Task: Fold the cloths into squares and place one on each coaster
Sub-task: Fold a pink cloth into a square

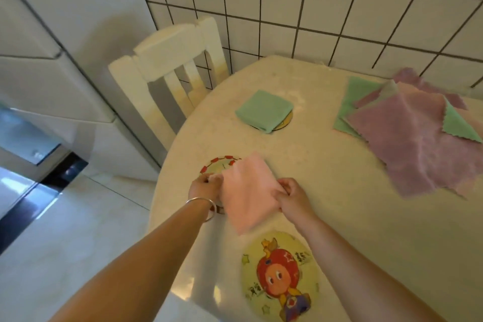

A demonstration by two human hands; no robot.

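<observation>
— Nearest you, what sits at the table's edge?
— Your cartoon coaster, the yellow round one with the red-headed figure, lies bare on the cream table, just below your forearms.
— And your hands?
— Your left hand, with a silver bangle on its wrist, pinches the left corner of the folded pink cloth; your right hand curls its fingers round the right edge. You hold the cloth partly over the red-rimmed coaster.
— What else is done?
— Your folded green cloth rests on the far coaster, which peeks out beneath it. Your unfolded cloths, purple, green and pink, lie heaped to the right, near the tiled wall. Behind the table stands a white chair
</observation>
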